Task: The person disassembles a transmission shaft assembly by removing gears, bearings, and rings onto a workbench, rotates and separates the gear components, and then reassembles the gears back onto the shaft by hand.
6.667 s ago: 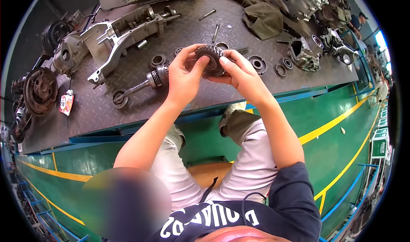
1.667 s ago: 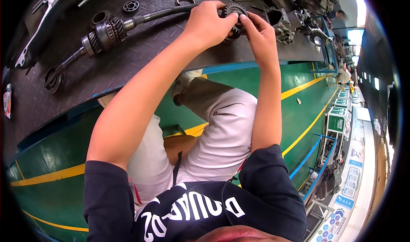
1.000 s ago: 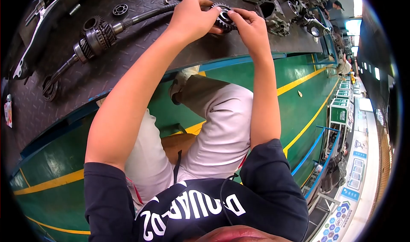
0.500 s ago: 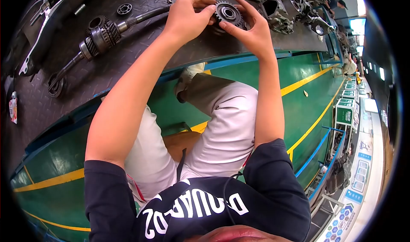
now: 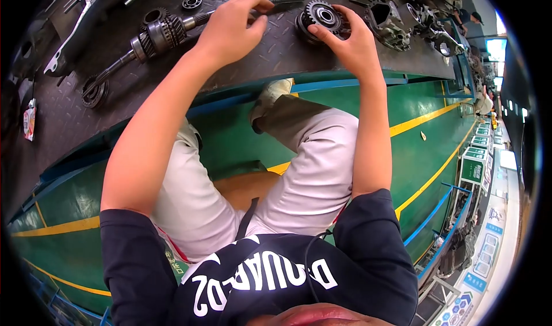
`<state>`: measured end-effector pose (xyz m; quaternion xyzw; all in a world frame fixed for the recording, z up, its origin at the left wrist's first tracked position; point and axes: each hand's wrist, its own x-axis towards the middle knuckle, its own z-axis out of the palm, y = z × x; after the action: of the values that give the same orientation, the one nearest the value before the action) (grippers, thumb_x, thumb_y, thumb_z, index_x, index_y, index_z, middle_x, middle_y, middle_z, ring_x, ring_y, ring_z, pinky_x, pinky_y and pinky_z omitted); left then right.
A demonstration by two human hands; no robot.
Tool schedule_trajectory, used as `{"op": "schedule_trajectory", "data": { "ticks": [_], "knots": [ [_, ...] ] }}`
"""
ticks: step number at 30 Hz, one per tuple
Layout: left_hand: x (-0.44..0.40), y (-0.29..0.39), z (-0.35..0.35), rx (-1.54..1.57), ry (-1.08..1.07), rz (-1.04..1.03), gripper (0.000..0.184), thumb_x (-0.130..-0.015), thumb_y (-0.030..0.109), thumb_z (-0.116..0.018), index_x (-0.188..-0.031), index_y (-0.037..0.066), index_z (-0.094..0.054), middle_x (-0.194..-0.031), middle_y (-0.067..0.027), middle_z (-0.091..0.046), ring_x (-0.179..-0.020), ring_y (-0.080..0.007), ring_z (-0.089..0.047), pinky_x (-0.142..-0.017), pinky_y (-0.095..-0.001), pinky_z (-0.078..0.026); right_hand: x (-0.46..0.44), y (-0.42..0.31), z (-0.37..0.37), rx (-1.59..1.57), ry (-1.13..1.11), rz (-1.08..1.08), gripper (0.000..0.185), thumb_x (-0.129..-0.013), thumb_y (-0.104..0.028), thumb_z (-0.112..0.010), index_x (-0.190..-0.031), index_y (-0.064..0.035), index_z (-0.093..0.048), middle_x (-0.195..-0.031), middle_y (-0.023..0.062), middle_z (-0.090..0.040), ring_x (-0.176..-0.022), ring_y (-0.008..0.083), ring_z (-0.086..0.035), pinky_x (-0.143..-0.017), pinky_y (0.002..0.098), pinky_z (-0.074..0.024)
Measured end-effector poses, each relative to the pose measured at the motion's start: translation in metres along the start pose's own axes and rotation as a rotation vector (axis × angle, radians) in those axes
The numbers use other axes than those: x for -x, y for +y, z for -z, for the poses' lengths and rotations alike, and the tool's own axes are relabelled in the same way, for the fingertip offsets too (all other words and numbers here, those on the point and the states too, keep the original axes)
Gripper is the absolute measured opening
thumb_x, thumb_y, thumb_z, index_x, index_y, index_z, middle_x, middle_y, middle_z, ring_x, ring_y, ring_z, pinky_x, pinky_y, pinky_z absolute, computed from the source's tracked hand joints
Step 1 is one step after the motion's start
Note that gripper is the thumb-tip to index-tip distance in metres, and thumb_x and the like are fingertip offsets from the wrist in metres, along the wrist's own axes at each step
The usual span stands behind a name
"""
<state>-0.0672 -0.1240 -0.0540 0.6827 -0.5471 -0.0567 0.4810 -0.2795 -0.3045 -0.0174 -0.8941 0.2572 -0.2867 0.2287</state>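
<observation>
dark metal gear (image 5: pixel 318 16), toothed rim (image 5: pixel 310 10), shiny ring (image 5: pixel 326 16) at centre

A dark, tread-patterned metal bench (image 5: pixel 261 61) carries a long geared shaft (image 5: pixel 152 41), lying aslant — with a small bearing (image 5: pixel 196 6) near it, an open metal housing (image 5: pixel 394 35) rightward, a red-and-white packet (image 5: pixel 29 120) far left.
</observation>
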Motion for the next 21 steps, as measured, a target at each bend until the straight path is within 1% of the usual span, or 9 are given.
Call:
{"op": "schedule_trajectory", "data": {
  "ticks": [2, 3, 7, 10, 12, 16, 17, 18, 21],
  "knots": [
    [0.005, -0.006, 0.011, -0.066, 0.039, -0.031, 0.028, -0.1, 0.009, -0.069, -0.127, 0.005, -0.074, -0.123, -0.0146, -0.077, -0.104, -0.0298, -0.078, -0.095, -0.0362, -0.061, 0.002, 0.005, 0.002, -0.036, -0.004, -0.008, 0.071, -0.089, -0.051, -0.088, -0.132, 0.0033, -0.07, -0.125, 0.0213, -0.074, -0.115, 0.0332, -0.072, -0.102, 0.0403, -0.0547],
    [0.008, -0.005, 0.016, -0.091, 0.051, -0.017, 0.027, -0.1, 0.009, -0.069, -0.127, 0.005, -0.075, -0.121, -0.0143, -0.077, -0.104, -0.0296, -0.078, -0.094, -0.0361, -0.061, 0.003, 0.007, 0.001, -0.073, 0.029, -0.017, 0.06, -0.101, -0.049, -0.076, -0.13, 0.0026, -0.071, -0.122, 0.0211, -0.074, -0.113, 0.0336, -0.071, -0.101, 0.0401, -0.0538],
    [0.015, 0.002, 0.033, -0.064, 0.176, -0.044, 0.024, -0.101, 0.007, -0.07, -0.123, 0.007, -0.078, -0.11, -0.0112, -0.081, -0.094, -0.0227, -0.08, -0.086, -0.0311, -0.062, 0.003, 0.007, 0.008, -0.059, 0.07, -0.119, 0.055, -0.108, -0.049, -0.064, -0.12, 0.0038, -0.074, -0.115, 0.0213, -0.073, -0.107, 0.0351, -0.07, -0.096, 0.0402, -0.0538],
    [0.013, 0.044, 0.055, 0.027, 0.228, 0.093, 0.024, -0.093, 0.002, -0.073, -0.117, 0.0, -0.075, -0.111, -0.0176, -0.078, -0.097, -0.025, -0.077, -0.085, -0.0346, -0.061, -0.001, 0.006, 0.016, 0.168, 0.094, -0.129, 0.058, -0.11, -0.052, -0.062, -0.119, 0.0041, -0.073, -0.107, 0.0154, -0.074, -0.101, 0.0208, -0.07, -0.091, 0.0353, -0.0528],
    [0.015, 0.055, 0.06, 0.039, 0.35, 0.001, 0.015, -0.095, -0.003, -0.069, -0.107, -0.001, -0.077, -0.098, -0.0134, -0.08, -0.083, -0.0186, -0.078, -0.074, -0.0302, -0.061, -0.004, 0.005, 0.017, 0.105, 0.081, -0.126, 0.06, -0.106, -0.05, -0.069, -0.133, 0.0035, -0.067, -0.119, 0.0192, -0.073, -0.109, 0.0258, -0.07, -0.096, 0.0369, -0.0536],
    [0.017, 0.079, 0.08, 0.056, 0.35, -0.032, 0.017, -0.095, 0.0, -0.072, -0.111, 0.0, -0.077, -0.098, -0.0135, -0.08, -0.086, -0.0162, -0.077, -0.076, -0.0297, -0.06, -0.013, 0.013, -0.001, 0.028, 0.008, 0.025, 0.084, -0.089, -0.047, -0.088, -0.151, -0.0001, -0.056, -0.136, 0.0249, -0.069, -0.124, 0.0352, -0.068, -0.106, 0.0419, -0.0535],
    [0.017, 0.092, 0.089, -0.026, 0.37, -0.045, 0.017, -0.096, 0.006, -0.07, -0.111, 0.001, -0.076, -0.099, -0.0147, -0.079, -0.086, -0.024, -0.078, -0.076, -0.0361, -0.062, -0.017, 0.006, -0.004, 0.078, -0.053, 0.037, 0.085, -0.085, -0.045, -0.09, -0.151, -0.0014, -0.057, -0.136, 0.024, -0.07, -0.125, 0.0355, -0.068, -0.107, 0.0419, -0.0536],
    [0.019, 0.071, 0.09, -0.052, 0.338, -0.132, 0.022, -0.102, 0.006, -0.07, -0.122, 0.008, -0.079, -0.107, -0.0078, -0.083, -0.089, -0.0157, -0.08, -0.081, -0.0258, -0.061, -0.019, 0.003, -0.006, 0.139, -0.125, 0.033, 0.086, -0.082, -0.042, -0.091, -0.15, -0.0027, -0.058, -0.136, 0.0231, -0.071, -0.127, 0.0358, -0.069, -0.108, 0.0419, -0.0536],
    [0.015, 0.099, 0.102, -0.03, 0.379, -0.113, 0.021, -0.103, 0.007, -0.07, -0.122, 0.006, -0.079, -0.109, -0.0072, -0.082, -0.09, -0.014, -0.079, -0.079, -0.0244, -0.06, -0.026, -0.008, -0.004, 0.106, -0.115, -0.094, 0.09, -0.07, -0.04, -0.095, -0.147, -0.0051, -0.064, -0.135, 0.0243, -0.073, -0.127, 0.0372, -0.07, -0.11, 0.042, -0.0541]
  ]
}}
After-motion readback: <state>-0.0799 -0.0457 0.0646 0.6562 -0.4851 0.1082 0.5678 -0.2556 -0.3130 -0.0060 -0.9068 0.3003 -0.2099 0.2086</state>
